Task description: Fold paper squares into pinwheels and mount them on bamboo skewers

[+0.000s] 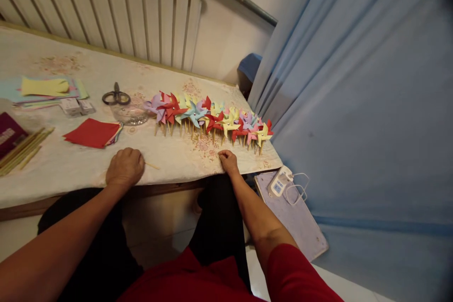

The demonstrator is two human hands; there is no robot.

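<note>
Scanning from the left edge: a bundle of bamboo sticks (21, 150) lies at the near left of the table (71, 170), beside a dark maroon booklet (9, 133). Farther back, a stack of pastel paper sheets (46, 89) with a yellow sheet on top. Two small white boxes (76, 106) sit just right of that stack. Red paper squares (92, 133) lie in a loose pile nearer the table middle. Behind them, scissors (116, 96) closed, and a clear glass dish (130, 115) just beside them.

Left hand (124, 167) rests knuckles-up near the table's front edge, fingers curled shut around a thin wooden stick (152, 165); only the stick's tip shows, poking out to the right of the fist.

Row of paper pinwheels (212, 120) on sticks runs from table centre to the right corner, red, blue, yellow, pink and purple, overlapping one another.

Right hand (228, 160) lies on the cloth just near of the pinwheel row, fingers bent down against the surface; whether it pinches anything I cannot tell, as the fingertips are hidden.

Right of the table, lower down: a white charger (279, 184) with looped cable sits on a grey board (297, 217). Blue curtain (354, 104) fills the right side. White radiator (106, 4) on the far wall.
</note>
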